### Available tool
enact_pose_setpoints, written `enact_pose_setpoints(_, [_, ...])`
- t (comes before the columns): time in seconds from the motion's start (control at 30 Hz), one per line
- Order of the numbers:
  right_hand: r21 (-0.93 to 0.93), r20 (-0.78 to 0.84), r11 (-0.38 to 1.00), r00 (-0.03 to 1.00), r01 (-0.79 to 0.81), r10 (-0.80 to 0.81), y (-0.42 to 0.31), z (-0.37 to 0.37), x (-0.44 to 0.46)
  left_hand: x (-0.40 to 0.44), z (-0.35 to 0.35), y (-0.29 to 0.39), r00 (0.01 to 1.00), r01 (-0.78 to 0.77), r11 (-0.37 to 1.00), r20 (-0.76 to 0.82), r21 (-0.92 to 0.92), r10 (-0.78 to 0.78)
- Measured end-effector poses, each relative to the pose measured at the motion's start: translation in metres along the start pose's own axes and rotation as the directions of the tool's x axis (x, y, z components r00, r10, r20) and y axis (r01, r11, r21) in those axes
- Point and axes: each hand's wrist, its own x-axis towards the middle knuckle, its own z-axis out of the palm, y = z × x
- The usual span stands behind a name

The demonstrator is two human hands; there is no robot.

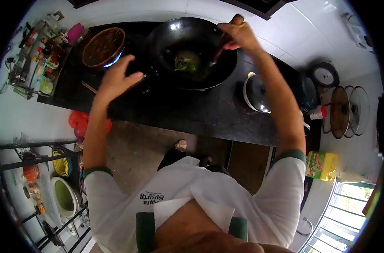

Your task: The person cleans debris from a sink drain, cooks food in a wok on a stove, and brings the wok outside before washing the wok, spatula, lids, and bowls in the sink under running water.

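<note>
A black wok [171,36] sits on the stove, with chopped greens [186,64] and a little liquid at its bottom. My right hand [241,36] is wrapped around the wooden handle of a spatula [237,19], whose shaft slopes down into the right side of the wok. Left of the wok is my left hand [118,80], thumb and fingers apart, its thumb close to the wok's handle [149,73]. Whether the thumb touches that handle is hard to tell. Beyond that hand, a brown pot [121,40] of dark food stands over a blue flame [113,60].
A lidded pot [256,95] rests on the black counter [192,105] at right. Chopsticks [89,87] lie near its left end. A spice rack [42,59] hangs on the left wall, pot lids [340,111] on the right. A yellow oil jug [322,165] stands at lower right.
</note>
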Motion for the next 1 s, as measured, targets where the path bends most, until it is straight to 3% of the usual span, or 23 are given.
enact_pose_setpoints(0.07, [0.115,-0.143,0.984,0.982,0.138,-0.121,0.015,0.035,-0.003,0.008,0.040,-0.035,0.955,0.152,0.985,0.245,0.082,-0.168])
enact_pose_setpoints(0.1, [0.154,-0.133,0.988,0.991,0.032,-0.012,0.009,0.034,-0.002,0.015,0.050,-0.043,0.883,0.240,0.964,0.388,0.115,-0.266])
enact_pose_setpoints(0.17, [0.229,-0.110,0.957,0.972,-0.178,0.207,-0.004,0.032,0.000,0.029,0.060,-0.054,0.830,0.285,0.953,0.471,0.106,-0.300])
enact_pose_setpoints(0.2, [0.088,-0.144,0.996,0.990,0.019,-0.007,-0.006,0.019,0.001,0.033,0.061,-0.053,0.766,0.336,0.937,0.550,0.099,-0.333])
enact_pose_setpoints(0.23, [-0.020,-0.117,0.991,0.984,0.135,-0.136,-0.009,0.009,0.001,0.037,0.060,-0.051,0.766,0.336,0.937,0.551,0.097,-0.331])
enact_pose_setpoints(0.3, [-0.219,-0.057,0.903,0.919,0.369,-0.389,-0.016,-0.011,0.001,0.043,0.048,-0.040,0.577,0.586,0.811,0.706,-0.007,-0.411])
enact_pose_setpoints(0.37, [-0.379,-0.066,0.796,0.844,0.472,-0.532,-0.016,-0.010,-0.006,0.039,0.056,-0.050,0.568,0.588,0.808,0.725,-0.026,-0.390])
enact_pose_setpoints(0.43, [-0.231,-0.155,0.900,0.900,0.369,-0.408,0.002,0.008,-0.011,0.040,0.063,-0.054,0.560,0.589,0.805,0.753,-0.069,-0.345])
enact_pose_setpoints(0.53, [0.011,-0.256,1.000,0.966,0.018,-0.015,0.005,0.024,-0.036,0.019,0.069,-0.042,0.568,0.592,0.792,0.774,-0.147,-0.280])
enact_pose_setpoints(0.63, [0.172,-0.277,0.985,0.958,-0.022,0.070,-0.002,0.009,-0.057,-0.009,0.068,-0.025,0.617,0.584,0.784,0.743,-0.211,-0.260])
enact_pose_setpoints(0.7, [0.000,-0.191,0.998,0.980,-0.062,0.061,-0.034,-0.029,-0.076,-0.026,0.060,-0.010,0.629,0.578,0.783,0.736,-0.228,-0.250])
enact_pose_setpoints(0.8, [-0.128,-0.167,0.956,0.956,-0.263,0.240,-0.082,-0.061,-0.107,-0.050,0.048,0.014,0.643,0.592,0.762,0.724,-0.262,-0.250])
enact_pose_setpoints(0.93, [-0.241,-0.200,0.901,0.927,-0.361,0.318,-0.125,-0.091,-0.165,-0.082,0.046,0.058,0.613,0.555,0.808,0.754,-0.198,-0.236])
enact_pose_setpoints(1.0, [-0.184,-0.247,0.904,0.908,-0.386,0.338,-0.134,-0.091,-0.202,-0.099,0.051,0.080,0.580,0.524,0.825,0.798,-0.212,-0.163])
